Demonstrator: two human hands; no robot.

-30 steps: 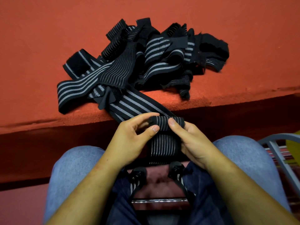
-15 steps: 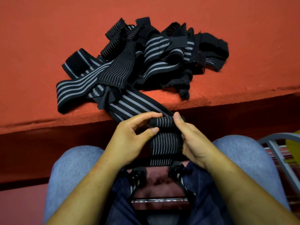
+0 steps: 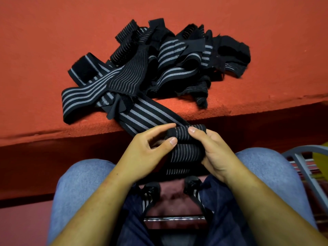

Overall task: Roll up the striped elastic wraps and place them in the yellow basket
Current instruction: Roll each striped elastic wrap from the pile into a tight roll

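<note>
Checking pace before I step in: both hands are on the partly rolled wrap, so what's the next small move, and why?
Probably roll the bundle one turn toward the red table, taking up slack. The left hand and right hand pinch its ends, and a long flat strap runs from it to the pile, not yet rolled.

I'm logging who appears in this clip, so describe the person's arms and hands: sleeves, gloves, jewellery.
The left hand and right hand wear no gloves, and no rings show. The left forearm and right forearm are uncovered to the frame's edge: no sleeve, watch or bracelet in view. The visible nails are cut short.
</note>
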